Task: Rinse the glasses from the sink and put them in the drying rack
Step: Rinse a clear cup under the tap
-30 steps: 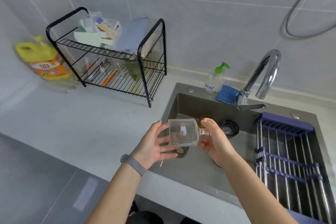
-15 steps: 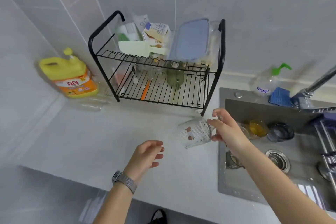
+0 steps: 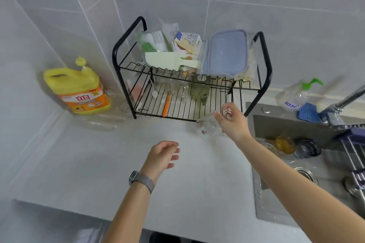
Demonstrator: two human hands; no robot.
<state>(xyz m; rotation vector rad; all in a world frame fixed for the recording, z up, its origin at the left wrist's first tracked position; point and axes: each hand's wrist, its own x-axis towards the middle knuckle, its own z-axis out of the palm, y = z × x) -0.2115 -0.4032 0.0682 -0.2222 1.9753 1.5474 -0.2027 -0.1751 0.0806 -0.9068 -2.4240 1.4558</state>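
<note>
A: Two hands are showing over the counter point(image 3: 83, 163); which one is working?

B: Nearest us, the left hand point(image 3: 163, 156) is hovering in front of the drying rack point(image 3: 189, 89), fingers loosely curled and holding nothing. A watch point(image 3: 141, 180) is sitting on that wrist.

A: And the other?

B: Just in front of the rack's right front corner, the right hand point(image 3: 232, 122) is pinching the stem and foot of a ribbed clear glass point(image 3: 207, 129). The bowl is hanging tilted toward the left, off the counter.

A: Anything already in the rack?

B: Several clear glasses and a green glass point(image 3: 199, 89) are standing on its lower shelf, with an orange utensil point(image 3: 166, 105) to their left. Up top, a lidded container point(image 3: 227, 53) and some packets are crowding the shelf.

A: What could go wrong?

B: I'm judging the grip as the weak point: wet fingers on a thin stem, so the bowl could be swinging or slipping. Going in, its rim could be knocking the rack's front wire or the green glass, since the free space is looking narrow.

A: More to do?

B: Right of the rack, an amber glass point(image 3: 284, 143) and a dark glass point(image 3: 308, 147) are waiting in the sink point(image 3: 276, 124).
</note>
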